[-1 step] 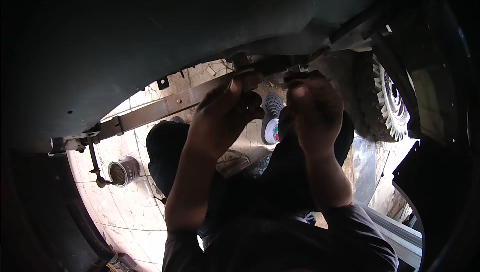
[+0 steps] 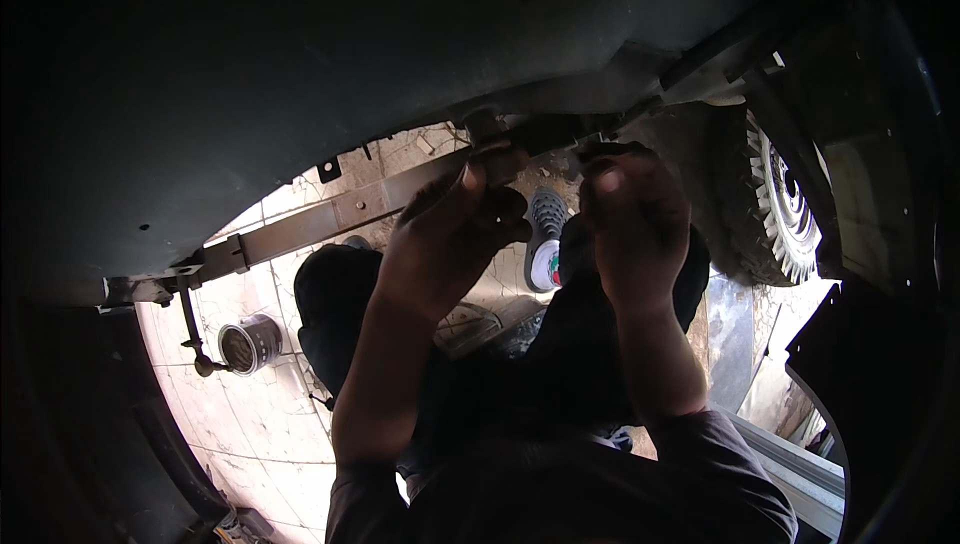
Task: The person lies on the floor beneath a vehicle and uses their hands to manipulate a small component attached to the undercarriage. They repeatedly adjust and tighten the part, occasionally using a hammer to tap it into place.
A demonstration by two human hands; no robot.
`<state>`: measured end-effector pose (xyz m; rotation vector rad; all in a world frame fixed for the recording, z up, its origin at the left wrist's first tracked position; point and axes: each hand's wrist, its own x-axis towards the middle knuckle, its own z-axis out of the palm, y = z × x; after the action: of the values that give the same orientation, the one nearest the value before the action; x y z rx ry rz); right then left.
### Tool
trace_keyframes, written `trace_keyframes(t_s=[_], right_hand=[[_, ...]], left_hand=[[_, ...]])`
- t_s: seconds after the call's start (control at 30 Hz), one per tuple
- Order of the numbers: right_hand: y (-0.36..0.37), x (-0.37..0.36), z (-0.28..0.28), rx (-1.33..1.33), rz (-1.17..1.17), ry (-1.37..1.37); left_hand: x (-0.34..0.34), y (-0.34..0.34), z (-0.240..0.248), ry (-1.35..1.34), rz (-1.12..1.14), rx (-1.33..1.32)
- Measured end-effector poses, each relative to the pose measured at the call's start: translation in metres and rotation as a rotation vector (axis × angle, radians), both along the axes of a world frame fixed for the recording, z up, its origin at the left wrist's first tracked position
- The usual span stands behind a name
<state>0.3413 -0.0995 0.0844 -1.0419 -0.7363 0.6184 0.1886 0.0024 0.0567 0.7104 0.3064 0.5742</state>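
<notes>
In deep shadow under a vehicle's dark body panel (image 2: 400,54), both my arms reach up and forward. My left hand (image 2: 435,239) is closed, thumb and fingers against a brownish cylindrical metal part (image 2: 505,161) that sits below a short stub (image 2: 485,126) under the panel. To its right, my right hand (image 2: 638,219) is held in a pinch, thumb against curled fingers. A small dark piece seems to stick out at its fingertips, too dim to name. Behind the left hand a long flat metal bar (image 2: 320,219) runs off to the left.
A thin rod with a ball end (image 2: 205,364) hangs at the left, beside an open tin can (image 2: 248,344) on the cracked tiled floor (image 2: 230,424). A knobbly tyre with a pale rim (image 2: 785,199) stands at the right. My grey clog (image 2: 546,216) shows between my arms.
My right hand has shifted very slightly right and down. The left hand keeps its place on the metal part. The whole view has moved a touch.
</notes>
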Motion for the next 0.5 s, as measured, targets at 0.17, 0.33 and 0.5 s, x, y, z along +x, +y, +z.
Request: trace_keyframes(t_s=[0.17,0.33,0.5], right_hand=[[0.002,0.007,0.002,-0.065,-0.042,0.167],[0.000,0.003,0.003,-0.093,-0.061,0.121],[-0.004,0.004,0.004,-0.116,0.027,0.103]], left_hand=[[0.001,-0.004,0.008,-0.158,-0.015,-0.110],[0.005,-0.003,-0.005,-0.265,-0.021,-0.179],[0.004,-0.001,0.002,-0.241,-0.021,-0.166]])
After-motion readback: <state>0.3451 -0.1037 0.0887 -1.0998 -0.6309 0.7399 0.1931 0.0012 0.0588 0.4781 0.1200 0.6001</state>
